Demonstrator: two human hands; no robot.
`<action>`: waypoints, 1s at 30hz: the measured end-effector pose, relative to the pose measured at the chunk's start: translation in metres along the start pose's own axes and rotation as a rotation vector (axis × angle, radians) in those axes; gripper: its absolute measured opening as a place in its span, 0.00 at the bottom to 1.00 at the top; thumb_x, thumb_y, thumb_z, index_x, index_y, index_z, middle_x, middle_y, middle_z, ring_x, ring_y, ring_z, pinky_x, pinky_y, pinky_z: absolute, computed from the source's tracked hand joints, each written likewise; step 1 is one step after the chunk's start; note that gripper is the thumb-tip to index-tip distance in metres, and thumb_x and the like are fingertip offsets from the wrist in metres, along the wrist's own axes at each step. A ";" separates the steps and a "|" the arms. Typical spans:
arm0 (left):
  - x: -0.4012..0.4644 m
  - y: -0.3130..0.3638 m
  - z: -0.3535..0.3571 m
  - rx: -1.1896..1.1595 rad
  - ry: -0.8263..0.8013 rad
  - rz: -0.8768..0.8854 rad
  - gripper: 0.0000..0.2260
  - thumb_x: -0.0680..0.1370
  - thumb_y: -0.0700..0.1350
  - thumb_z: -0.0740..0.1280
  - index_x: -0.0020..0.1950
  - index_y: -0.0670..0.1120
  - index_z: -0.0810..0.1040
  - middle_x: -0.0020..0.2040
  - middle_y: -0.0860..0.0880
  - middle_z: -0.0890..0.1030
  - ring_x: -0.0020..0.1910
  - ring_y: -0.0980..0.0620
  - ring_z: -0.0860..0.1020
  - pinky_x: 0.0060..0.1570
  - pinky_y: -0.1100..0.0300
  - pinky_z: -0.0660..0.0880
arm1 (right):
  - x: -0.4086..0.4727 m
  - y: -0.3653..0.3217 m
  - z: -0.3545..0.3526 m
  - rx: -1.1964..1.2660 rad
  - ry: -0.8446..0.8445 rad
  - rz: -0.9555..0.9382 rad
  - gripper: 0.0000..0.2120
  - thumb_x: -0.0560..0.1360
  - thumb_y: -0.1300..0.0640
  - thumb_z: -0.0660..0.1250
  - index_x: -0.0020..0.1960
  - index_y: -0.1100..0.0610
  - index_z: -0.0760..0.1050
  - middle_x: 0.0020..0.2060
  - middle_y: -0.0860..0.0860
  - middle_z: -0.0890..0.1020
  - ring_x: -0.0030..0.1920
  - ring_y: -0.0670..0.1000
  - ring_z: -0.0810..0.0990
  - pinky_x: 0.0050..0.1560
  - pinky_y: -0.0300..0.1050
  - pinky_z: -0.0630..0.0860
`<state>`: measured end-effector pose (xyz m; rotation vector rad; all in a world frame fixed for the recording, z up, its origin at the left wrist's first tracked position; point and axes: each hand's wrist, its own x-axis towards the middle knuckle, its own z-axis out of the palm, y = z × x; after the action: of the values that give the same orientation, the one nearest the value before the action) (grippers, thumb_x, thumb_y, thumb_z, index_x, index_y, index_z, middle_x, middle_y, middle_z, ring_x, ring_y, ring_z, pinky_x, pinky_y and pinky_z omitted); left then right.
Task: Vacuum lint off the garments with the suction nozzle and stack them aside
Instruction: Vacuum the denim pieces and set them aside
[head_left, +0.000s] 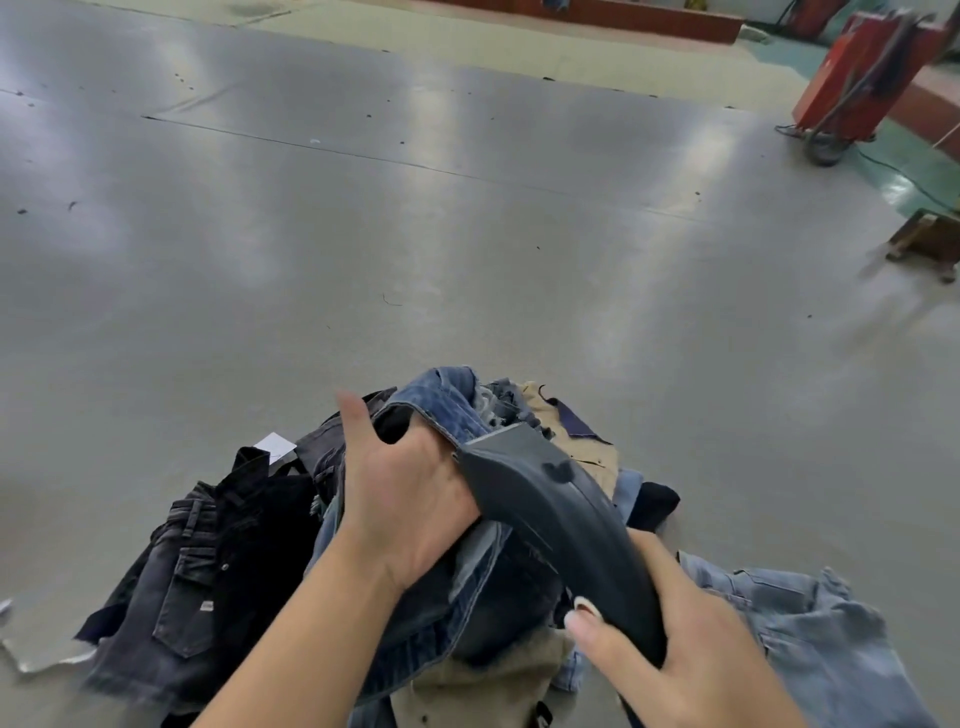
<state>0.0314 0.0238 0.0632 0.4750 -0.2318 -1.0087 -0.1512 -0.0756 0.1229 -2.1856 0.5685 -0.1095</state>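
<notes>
Two bare hands work over a heap of garments (415, 613) lying on a grey work surface (467, 218). Left hand (400, 499): palm turned up, thumb raised and apart from the fingers, fingers curled under a fold of blue denim (441, 405) at the top of the heap. Right hand (670, 644): fingers wrapped round the rear of the black suction nozzle (550, 514), thumb laid along its side. The nozzle's flat mouth points away from the person and lies against the blue denim, just beside the left hand's fingers.

Heap contents: black jeans (208, 571) on the left, blue denim in the middle, tan cloth (483, 691) beneath and behind, pale blue jeans (810, 623) spread on the right near the lower frame edge.

Markings: a small white tag (274, 446) shows at the waistband of the dark jeans; a small patch sits on a back pocket. No writing on either can be read. The nozzle bears no legible brand.

Edges and room: the heap lies at the near edge of the surface. Beyond it the grey sheet runs wide and bare but for scattered dark specks and threads, with seams crossing it. The far edge meets a green floor (914, 176) on the right, where a red machine (872, 78) with cables stands well apart from the heap. A low wooden stand (930, 239) sits at the right edge.
</notes>
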 end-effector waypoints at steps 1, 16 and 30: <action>-0.001 -0.003 0.002 0.018 0.007 -0.014 0.47 0.67 0.78 0.50 0.72 0.45 0.69 0.70 0.38 0.71 0.68 0.38 0.71 0.65 0.43 0.71 | 0.001 -0.002 0.001 -0.001 0.016 -0.003 0.18 0.67 0.38 0.64 0.53 0.29 0.60 0.42 0.17 0.70 0.45 0.23 0.71 0.43 0.20 0.66; -0.003 -0.014 -0.009 0.183 0.031 -0.132 0.44 0.67 0.78 0.49 0.73 0.52 0.68 0.72 0.44 0.70 0.71 0.41 0.69 0.66 0.44 0.69 | 0.007 0.005 -0.005 0.122 0.001 0.021 0.13 0.71 0.40 0.68 0.53 0.35 0.69 0.39 0.30 0.79 0.41 0.33 0.78 0.39 0.24 0.69; -0.006 -0.006 -0.015 0.133 0.044 -0.163 0.46 0.66 0.79 0.48 0.72 0.50 0.71 0.71 0.42 0.71 0.69 0.39 0.70 0.65 0.41 0.69 | 0.013 0.020 -0.007 0.210 0.088 0.099 0.09 0.73 0.48 0.69 0.48 0.35 0.73 0.34 0.39 0.81 0.33 0.40 0.80 0.34 0.29 0.72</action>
<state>0.0296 0.0300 0.0470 0.6447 -0.2243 -1.1447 -0.1485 -0.0968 0.1106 -1.9529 0.6825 -0.2044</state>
